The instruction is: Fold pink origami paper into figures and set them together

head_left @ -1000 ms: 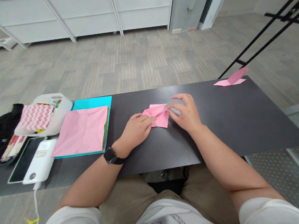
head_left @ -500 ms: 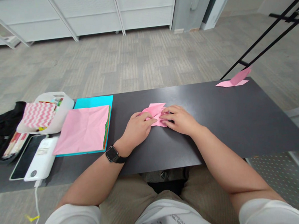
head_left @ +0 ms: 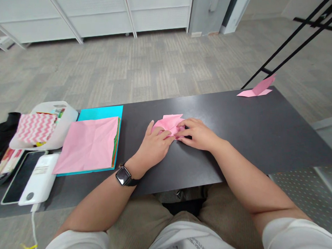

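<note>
A folded piece of pink paper (head_left: 170,121) lies on the dark table between my two hands, with several creased layers and pointed corners at its far edge. My left hand (head_left: 156,146) holds its left and near side, thumb and forefinger close together on the paper and the little finger raised apart. Bent fingers of my right hand (head_left: 199,134) grip the paper's right side, the thumb close to the left fingertips. Part of the near folds is hidden beneath the fingers. A black smartwatch (head_left: 123,175) is on my left wrist.
At left, pink sheets (head_left: 89,143) top a paper stack on a cyan folder (head_left: 101,113). Beside it are a white basket (head_left: 71,125), a phone (head_left: 15,186) and a cabled white power bank (head_left: 39,180). A folded pink paper figure (head_left: 258,89) stands at the table's far right corner.
My left hand has shifted slightly left and its little finger has lifted outward. The right fingers have closed in over the paper's near right corner. The view has swung slightly right.
</note>
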Action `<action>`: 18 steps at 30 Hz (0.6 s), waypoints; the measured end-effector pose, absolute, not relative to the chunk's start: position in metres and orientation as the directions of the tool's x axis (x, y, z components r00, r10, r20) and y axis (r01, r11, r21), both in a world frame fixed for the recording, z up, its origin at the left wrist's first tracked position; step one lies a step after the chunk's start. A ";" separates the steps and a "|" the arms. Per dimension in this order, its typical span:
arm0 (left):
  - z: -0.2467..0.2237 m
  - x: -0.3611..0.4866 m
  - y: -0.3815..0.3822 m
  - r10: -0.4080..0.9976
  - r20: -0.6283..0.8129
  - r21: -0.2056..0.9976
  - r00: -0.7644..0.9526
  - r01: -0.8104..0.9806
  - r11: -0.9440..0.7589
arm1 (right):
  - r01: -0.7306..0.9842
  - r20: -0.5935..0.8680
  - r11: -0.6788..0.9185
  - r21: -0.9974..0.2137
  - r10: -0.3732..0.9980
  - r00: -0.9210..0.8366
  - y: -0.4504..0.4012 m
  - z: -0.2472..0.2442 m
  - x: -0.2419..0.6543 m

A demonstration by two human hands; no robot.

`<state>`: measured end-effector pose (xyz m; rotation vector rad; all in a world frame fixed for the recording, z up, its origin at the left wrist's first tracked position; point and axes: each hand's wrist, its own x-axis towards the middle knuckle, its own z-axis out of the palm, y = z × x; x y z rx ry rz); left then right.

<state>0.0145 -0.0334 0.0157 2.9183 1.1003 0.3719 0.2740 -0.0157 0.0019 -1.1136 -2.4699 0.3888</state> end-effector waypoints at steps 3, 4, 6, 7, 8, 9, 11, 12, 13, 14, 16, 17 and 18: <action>0.017 0.014 -0.034 0.661 0.203 0.106 0.722 0.655 -0.748 | 0.630 0.241 0.661 -0.407 0.744 -0.624 -0.016 0.002 0.273; 0.017 0.013 -0.034 0.663 0.198 0.113 0.722 0.655 -0.747 | 0.629 0.239 0.660 -0.411 0.744 -0.624 -0.016 0.002 0.273; 0.017 0.013 -0.034 0.666 0.189 0.121 0.722 0.656 -0.745 | 0.632 0.232 0.650 -0.422 0.751 -0.618 -0.015 0.001 0.273; 0.017 0.013 -0.033 0.666 0.186 0.124 0.722 0.655 -0.745 | 0.634 0.229 0.644 -0.427 0.756 -0.613 -0.015 0.001 0.273; 0.017 0.012 -0.033 0.666 0.182 0.128 0.723 0.655 -0.745 | 0.638 0.226 0.638 -0.431 0.761 -0.608 -0.014 0.000 0.275; 0.018 0.012 -0.033 0.667 0.180 0.132 0.723 0.654 -0.745 | 0.644 0.225 0.632 -0.431 0.766 -0.602 -0.013 0.000 0.276; 0.018 0.012 -0.033 0.669 0.174 0.140 0.723 0.654 -0.743 | 0.660 0.226 0.620 -0.424 0.779 -0.585 -0.010 -0.001 0.281; 0.019 0.012 -0.033 0.669 0.170 0.142 0.724 0.654 -0.743 | 0.672 0.229 0.612 -0.417 0.787 -0.574 -0.009 -0.001 0.284; 0.019 0.012 -0.033 0.669 0.166 0.144 0.724 0.654 -0.743 | 0.687 0.231 0.600 -0.409 0.797 -0.558 -0.007 -0.002 0.287; 0.019 0.012 -0.033 0.669 0.163 0.148 0.725 0.653 -0.743 | 0.706 0.235 0.585 -0.399 0.810 -0.538 -0.005 -0.002 0.290; 0.019 0.012 -0.034 0.669 0.162 0.156 0.725 0.651 -0.743 | 0.753 0.243 0.541 -0.375 0.841 -0.484 0.000 -0.004 0.297; 0.019 0.012 -0.034 0.670 0.163 0.160 0.724 0.651 -0.742 | 0.775 0.248 0.517 -0.363 0.855 -0.455 0.002 -0.005 0.300; 0.018 0.012 -0.034 0.671 0.163 0.162 0.724 0.651 -0.742 | 0.794 0.253 0.494 -0.354 0.868 -0.427 0.004 -0.007 0.302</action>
